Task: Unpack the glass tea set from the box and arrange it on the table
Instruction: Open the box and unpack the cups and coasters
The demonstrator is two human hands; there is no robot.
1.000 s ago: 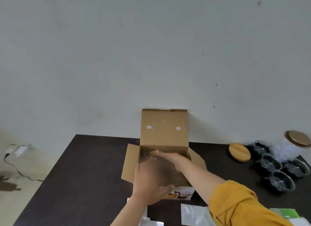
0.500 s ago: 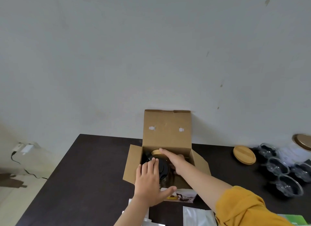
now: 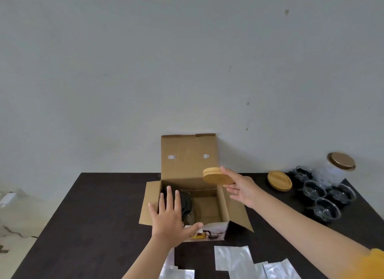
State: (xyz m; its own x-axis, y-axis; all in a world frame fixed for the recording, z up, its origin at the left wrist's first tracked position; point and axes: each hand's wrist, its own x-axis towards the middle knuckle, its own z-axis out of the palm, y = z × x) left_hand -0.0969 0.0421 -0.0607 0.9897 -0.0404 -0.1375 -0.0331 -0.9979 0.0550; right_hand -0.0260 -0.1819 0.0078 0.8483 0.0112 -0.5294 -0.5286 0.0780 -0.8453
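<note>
Right hand (image 3: 242, 188) pinches wooden lid (image 3: 217, 176) — left hand (image 3: 169, 217) (flat, fingers released) half hides teapot (image 3: 187, 204).

glass pot (image 3: 187, 204): half hidden | packets (image 3: 232, 258): cut off

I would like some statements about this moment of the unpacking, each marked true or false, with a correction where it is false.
1. The right hand holds a round wooden lid above the open brown cardboard box. True.
2. The left hand grips a second wooden lid. False: its fingers are straight and spread over the dark glass teapot in the box.
3. Another round wooden lid lies on the dark table, right of the box. True.
4. The box's top flap is closed. False: it stands upright, open.
5. The small clear glass cups are inside the box. False: they stand on the table at the right, near a glass jar with a metal lid.
</note>
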